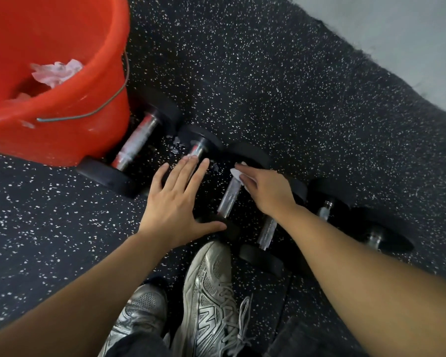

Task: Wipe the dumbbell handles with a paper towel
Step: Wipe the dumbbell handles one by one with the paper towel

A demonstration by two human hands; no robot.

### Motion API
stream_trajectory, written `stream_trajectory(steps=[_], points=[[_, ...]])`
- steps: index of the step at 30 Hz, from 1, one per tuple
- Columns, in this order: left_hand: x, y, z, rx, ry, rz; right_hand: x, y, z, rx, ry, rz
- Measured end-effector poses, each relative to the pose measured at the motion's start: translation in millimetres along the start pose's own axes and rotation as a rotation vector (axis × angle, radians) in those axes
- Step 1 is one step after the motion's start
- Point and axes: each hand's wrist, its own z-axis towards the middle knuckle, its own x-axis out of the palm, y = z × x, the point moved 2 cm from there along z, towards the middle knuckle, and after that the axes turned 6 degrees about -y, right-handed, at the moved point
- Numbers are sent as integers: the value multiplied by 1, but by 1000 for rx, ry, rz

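Both forearms are bare, with no sleeves, watch or rings showing on the left hand (173, 202) or the right hand (265, 189). The feet wear silver-grey mesh trainers: the right shoe (211, 292) has grey laces, shiny metallic overlays and a large N on its side; the left shoe (142, 313) matches it. Dark trouser fabric (137, 343) covers the near leg above the shoes

Right hand (265, 188) pinching paper towel (237, 174) on dumbbell handle (229, 197), left hand (175, 202) flat, red bucket (62, 117) nearby
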Motion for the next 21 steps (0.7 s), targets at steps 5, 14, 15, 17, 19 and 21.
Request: stream_trajectory(steps=[5, 14, 15, 17, 19, 21], points=[[-1, 1, 0, -17, 13, 9, 14, 3, -9, 44, 33, 130], [-2, -2, -2, -25, 10, -28, 23, 12, -39, -134, 282, 85], [-2, -2, -2, -26, 13, -31, 22, 14, -40, -147, 306, 80], [-3, -3, -2, -25, 13, -39, 21, 17, -41, -178, 311, 58], [-3, -3, -2, -26, 17, -49, 19, 19, -43, -213, 278, 4], [-3, -3, -2, -32, 19, -59, 17, 15, -42, -226, 238, -50]])
